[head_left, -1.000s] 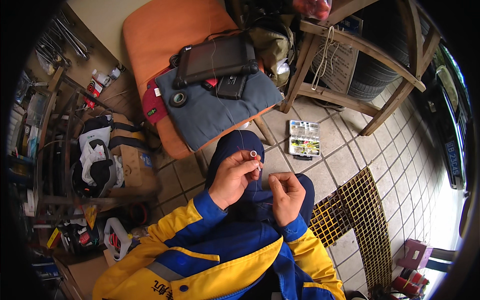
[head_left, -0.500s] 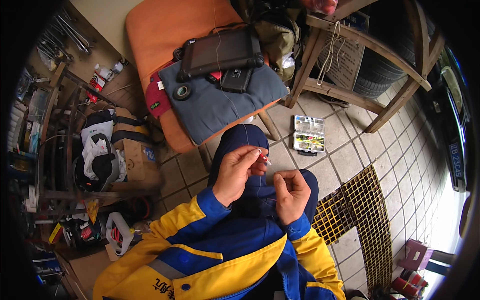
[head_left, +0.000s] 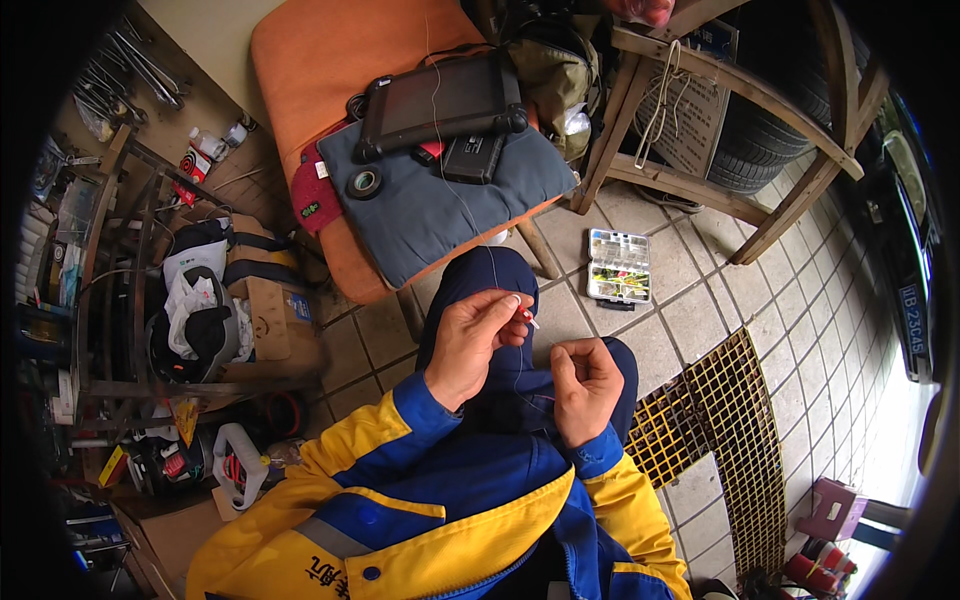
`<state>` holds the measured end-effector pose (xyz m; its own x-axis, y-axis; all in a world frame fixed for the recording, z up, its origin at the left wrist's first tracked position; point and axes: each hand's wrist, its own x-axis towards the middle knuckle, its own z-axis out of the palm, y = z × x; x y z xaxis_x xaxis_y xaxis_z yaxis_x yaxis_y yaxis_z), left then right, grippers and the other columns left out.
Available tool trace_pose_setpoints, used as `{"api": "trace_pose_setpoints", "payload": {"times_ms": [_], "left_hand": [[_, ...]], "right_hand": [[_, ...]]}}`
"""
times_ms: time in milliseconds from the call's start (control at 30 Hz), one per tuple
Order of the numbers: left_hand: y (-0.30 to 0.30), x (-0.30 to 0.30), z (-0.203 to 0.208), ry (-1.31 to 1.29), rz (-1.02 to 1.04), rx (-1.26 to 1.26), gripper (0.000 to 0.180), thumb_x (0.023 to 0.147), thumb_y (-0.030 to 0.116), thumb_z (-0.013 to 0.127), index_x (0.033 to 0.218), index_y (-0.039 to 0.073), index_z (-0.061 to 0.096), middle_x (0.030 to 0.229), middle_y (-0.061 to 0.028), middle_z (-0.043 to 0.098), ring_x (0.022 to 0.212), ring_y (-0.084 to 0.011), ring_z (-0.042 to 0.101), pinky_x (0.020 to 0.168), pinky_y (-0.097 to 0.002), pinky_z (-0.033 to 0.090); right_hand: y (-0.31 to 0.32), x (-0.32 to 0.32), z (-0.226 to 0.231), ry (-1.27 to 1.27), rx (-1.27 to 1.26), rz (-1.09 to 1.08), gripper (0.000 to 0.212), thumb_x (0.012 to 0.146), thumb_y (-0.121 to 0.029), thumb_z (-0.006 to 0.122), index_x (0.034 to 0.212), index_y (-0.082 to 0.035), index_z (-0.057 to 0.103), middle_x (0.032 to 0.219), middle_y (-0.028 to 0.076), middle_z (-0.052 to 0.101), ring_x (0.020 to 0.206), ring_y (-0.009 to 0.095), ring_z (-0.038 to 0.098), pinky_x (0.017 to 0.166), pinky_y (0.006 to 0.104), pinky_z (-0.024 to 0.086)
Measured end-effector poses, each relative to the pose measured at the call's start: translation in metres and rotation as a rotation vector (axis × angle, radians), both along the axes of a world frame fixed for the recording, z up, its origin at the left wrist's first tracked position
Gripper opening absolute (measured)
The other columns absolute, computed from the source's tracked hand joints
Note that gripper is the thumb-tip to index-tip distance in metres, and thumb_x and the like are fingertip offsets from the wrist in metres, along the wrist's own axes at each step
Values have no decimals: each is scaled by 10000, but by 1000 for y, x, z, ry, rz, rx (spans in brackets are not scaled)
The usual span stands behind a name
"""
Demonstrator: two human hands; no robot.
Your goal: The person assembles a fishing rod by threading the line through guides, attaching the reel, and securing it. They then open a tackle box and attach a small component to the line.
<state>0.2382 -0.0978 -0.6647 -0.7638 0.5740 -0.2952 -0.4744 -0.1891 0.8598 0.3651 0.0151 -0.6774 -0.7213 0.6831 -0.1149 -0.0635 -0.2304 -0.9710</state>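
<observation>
My left hand [head_left: 468, 340] is closed over my knee, pinching a small red-and-white piece [head_left: 528, 317] between thumb and forefinger. From that hand a thin pale line [head_left: 436, 110] runs up across the chair and out at the top of the view. More of the line hangs below the left hand and curves toward my right hand [head_left: 585, 385]. There, thumb and bent forefinger are pressed together in a pinch on the thin line; the fingertips partly hide it. The two hands are a short way apart. On the floor ahead lies an open compartment box [head_left: 619, 268] with small colourful pieces.
An orange chair [head_left: 300, 60] bears a grey cushion [head_left: 440, 225], a black tablet [head_left: 435, 105] and a tape roll [head_left: 364, 183]. A wooden frame [head_left: 690, 190] with tyres stands at the far right. Left is a cluttered rack [head_left: 100, 230]; a yellow floor grate [head_left: 740, 420] lies right.
My right hand has shifted very slightly. The red-and-white piece has tilted a little in my left fingers. The rest of the scene looks the same.
</observation>
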Motion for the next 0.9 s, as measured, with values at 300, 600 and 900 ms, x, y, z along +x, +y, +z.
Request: {"api": "trace_pose_setpoints", "payload": {"times_ms": [300,600,900], "left_hand": [[0,1,0,32,-6,-29,227,1063,178,609,1136,-1,728,969,-60,718,835,-117,670,792,-273,575],[0,1,1,20,6,-27,226,1063,174,605,1131,-4,726,962,-58,714,831,-119,668,790,-271,571],[1,2,2,13,-2,-22,225,1062,171,608,1134,-6,727,955,-57,715,825,-120,665,780,-273,569]], "right_hand": [[-1,0,3,-10,25,-27,79,968,-16,706,922,-2,644,800,-64,604,679,-13,484,602,168,385],[-1,1,0,29,6,-18,69,972,7,694,940,10,633,814,-42,636,715,-8,543,635,167,433],[1,0,-2,-2,52,-31,79,973,0,695,927,8,631,811,-40,637,701,-9,536,614,169,423]]}}
